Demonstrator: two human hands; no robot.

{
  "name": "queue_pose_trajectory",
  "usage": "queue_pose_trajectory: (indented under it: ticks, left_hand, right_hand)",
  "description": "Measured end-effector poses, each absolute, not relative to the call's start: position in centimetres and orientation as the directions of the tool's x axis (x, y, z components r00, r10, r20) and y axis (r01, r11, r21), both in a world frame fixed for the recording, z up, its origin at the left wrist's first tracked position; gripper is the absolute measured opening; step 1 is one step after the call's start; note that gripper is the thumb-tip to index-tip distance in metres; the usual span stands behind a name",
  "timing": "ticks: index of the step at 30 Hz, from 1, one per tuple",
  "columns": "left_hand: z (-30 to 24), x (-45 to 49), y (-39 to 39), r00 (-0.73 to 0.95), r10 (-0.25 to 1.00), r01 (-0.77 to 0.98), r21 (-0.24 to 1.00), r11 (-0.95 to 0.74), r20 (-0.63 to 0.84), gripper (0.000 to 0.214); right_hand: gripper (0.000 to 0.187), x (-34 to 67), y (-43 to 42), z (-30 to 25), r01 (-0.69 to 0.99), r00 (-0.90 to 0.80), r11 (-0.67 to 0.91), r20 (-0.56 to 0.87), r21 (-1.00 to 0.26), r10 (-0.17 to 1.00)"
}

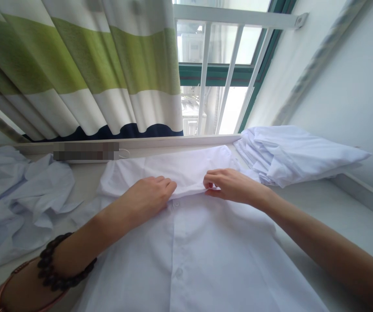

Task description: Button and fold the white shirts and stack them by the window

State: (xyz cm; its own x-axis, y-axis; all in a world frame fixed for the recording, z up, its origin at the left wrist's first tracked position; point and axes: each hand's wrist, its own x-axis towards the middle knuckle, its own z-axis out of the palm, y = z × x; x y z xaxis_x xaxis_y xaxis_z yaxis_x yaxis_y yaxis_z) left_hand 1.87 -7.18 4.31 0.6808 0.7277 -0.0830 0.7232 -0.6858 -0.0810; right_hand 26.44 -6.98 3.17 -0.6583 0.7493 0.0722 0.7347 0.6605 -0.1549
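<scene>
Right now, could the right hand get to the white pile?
Probably yes: the pile lies near the right hand, with nothing tall between them, though that hand seems busy pinching the shirt.

Both forearms are bare and reach toward the far edge of the surface (312, 206), slanting inward. The left forearm (108, 225) rises from the left, its wrist nearly straight, back of the hand uppermost; the left grip (152, 193) is closed, fingers bent together, its thumb hidden beneath. The right forearm (316, 238) angles in from the right; the right grip (227, 184) is drawn into a pinch, fingers curled and thumb showing below them. The two stand apart, almost level, knuckles turned inward.
</scene>
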Motion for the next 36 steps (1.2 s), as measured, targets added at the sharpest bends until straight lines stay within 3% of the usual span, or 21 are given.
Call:
queue_pose_trajectory:
  ticks: [10, 22, 31, 36]
  left_hand:
    - [4.2, 2.0, -8.2, 0.654, 0.754, 0.749, -0.087, -0.656, -0.06, 0.026]
    - [4.0, 2.1, -8.3, 0.684, 0.725, 0.717, -0.109, -0.689, -0.082, 0.032]
    - [4.2, 2.2, -8.1, 0.688, 0.717, 0.708, -0.113, -0.697, -0.111, 0.023]
    - [4.2, 1.4, -6.9, 0.661, 0.73, 0.743, 0.012, -0.669, -0.175, 0.031]
  right_hand:
    - [0.019, 26.1, -7.4, 3.2, 0.739, -0.672, 0.668, -0.019, -0.09, 0.741]
    - [0.018, 26.0, -7.5, 2.8, 0.72, -0.693, 0.692, -0.033, -0.052, 0.72]
    - [0.009, 26.0, -7.4, 2.9, 0.736, -0.674, 0.663, -0.067, -0.135, 0.735]
    - [0.028, 26.5, -7.2, 2.8, 0.708, -0.679, 0.65, -0.013, -0.276, 0.734]
